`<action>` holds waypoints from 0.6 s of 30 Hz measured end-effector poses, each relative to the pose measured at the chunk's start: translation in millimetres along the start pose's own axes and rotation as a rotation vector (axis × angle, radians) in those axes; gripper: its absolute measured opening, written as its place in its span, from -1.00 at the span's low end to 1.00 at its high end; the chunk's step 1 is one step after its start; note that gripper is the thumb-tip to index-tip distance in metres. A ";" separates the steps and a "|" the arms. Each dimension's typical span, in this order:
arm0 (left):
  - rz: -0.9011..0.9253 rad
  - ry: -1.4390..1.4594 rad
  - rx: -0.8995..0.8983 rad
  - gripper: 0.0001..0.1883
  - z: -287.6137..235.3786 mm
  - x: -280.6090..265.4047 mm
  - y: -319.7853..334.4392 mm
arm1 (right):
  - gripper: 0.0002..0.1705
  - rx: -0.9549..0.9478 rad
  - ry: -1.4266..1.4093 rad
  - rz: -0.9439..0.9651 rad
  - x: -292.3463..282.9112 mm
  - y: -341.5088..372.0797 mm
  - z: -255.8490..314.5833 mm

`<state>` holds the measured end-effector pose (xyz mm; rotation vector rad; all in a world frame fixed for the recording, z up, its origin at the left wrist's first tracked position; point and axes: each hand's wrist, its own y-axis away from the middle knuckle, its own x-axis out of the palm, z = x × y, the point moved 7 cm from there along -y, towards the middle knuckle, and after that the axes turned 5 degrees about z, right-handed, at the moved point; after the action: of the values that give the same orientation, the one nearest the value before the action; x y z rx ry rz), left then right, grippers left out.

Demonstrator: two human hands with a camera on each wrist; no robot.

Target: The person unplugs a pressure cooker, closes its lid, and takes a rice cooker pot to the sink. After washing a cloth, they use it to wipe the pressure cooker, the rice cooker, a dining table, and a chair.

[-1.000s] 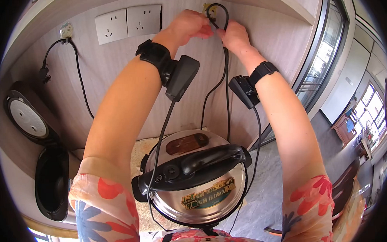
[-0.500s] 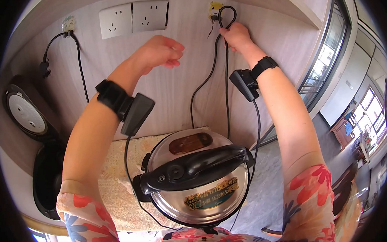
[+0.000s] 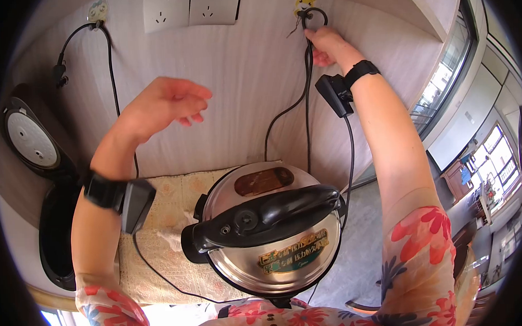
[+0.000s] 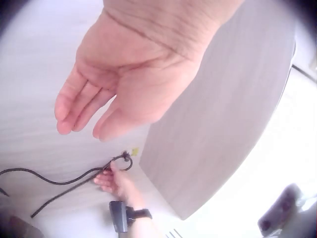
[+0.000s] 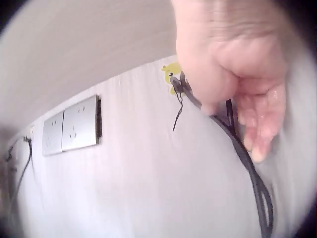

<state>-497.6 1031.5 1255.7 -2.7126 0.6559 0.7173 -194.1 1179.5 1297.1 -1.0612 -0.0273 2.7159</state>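
A black cord hangs in a loop from a hook on a yellow cartoon sticker at the upper right of the wall. The right hand is at the cord just below the hook; in the right wrist view its thumb touches the cord, with the fingers loosely bent behind it. A thin dark tie dangles from the hook. Away from the cord, the left hand hangs in the air in front of the wall, holding nothing, its fingers relaxed in the left wrist view.
Below the hands stands a steel pressure cooker with a black handle, on a patterned mat. An open-lidded black appliance is at the left. Two wall sockets and a second hooked cord are on the wall.
The left hand has left the cord by the hook and moved down and left. The right hand stays by the loop, which now hangs closer around the hook. The head view has tilted down slightly.
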 end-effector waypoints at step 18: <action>-0.112 0.447 -0.171 -0.78 131.1 -16.3 221.6 | -0.50 -0.187 0.653 -0.425 -7.2 37.0 44.3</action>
<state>-670.5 892.2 1124.4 -3.0694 0.5464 0.1402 -226.2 1144.7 1331.0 -1.7169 -0.3558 1.9269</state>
